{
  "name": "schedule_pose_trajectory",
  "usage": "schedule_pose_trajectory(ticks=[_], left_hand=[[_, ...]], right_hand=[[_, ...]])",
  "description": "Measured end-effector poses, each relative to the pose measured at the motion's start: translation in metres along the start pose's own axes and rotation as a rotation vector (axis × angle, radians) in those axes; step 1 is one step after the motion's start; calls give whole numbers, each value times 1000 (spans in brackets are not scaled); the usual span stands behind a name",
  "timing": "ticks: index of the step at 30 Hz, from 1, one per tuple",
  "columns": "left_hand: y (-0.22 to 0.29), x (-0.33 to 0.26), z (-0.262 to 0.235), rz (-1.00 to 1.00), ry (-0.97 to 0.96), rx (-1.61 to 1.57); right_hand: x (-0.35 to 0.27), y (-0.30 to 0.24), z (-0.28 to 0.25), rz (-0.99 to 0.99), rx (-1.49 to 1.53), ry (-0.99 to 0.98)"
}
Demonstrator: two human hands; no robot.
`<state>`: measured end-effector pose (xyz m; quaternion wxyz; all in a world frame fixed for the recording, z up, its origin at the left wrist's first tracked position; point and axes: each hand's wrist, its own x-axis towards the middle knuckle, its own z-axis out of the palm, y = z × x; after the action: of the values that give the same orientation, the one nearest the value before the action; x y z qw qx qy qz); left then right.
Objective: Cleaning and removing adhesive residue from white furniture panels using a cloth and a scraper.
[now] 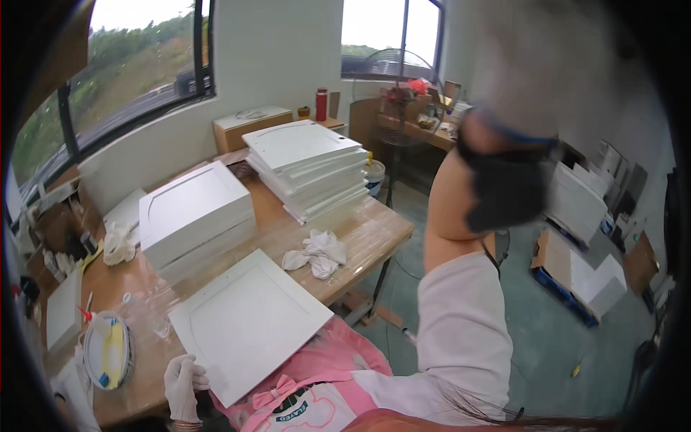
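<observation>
Head view showed my left hand (181, 385) in a white glove, fingers curled over the near corner of a white square panel (248, 322) and clamped on its edge, so the panel lay flat with that corner jutting past the wooden table (374, 234) toward my pink apron (327, 367). My right hand (504, 183), in a dark glove, was raised well clear of the table and blurred; I could not tell whether its fingers were apart or together. Two stacks of white panels (309, 162) sat beyond, a crumpled white rag (317, 253) between them and the table's edge
</observation>
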<state>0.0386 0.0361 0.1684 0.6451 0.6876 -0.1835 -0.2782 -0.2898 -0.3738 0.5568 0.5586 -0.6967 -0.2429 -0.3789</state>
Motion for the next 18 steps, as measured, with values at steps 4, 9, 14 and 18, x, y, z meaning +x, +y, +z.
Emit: schedule_pose_trajectory(ticks=[4, 9, 14, 18], left_hand=[[-36, -1, -9, -53, 155, -8], [-82, 6, -25, 98, 434, 418], [-83, 13, 4, -101, 425, 538], [-68, 27, 17, -288, 452, 651]], right_hand=[[26, 178, 94, 155, 151, -33], [-68, 339, 71, 767, 327, 301], [-131, 436, 39, 1037, 491, 597], [-149, 484, 25, 1134, 542, 645]])
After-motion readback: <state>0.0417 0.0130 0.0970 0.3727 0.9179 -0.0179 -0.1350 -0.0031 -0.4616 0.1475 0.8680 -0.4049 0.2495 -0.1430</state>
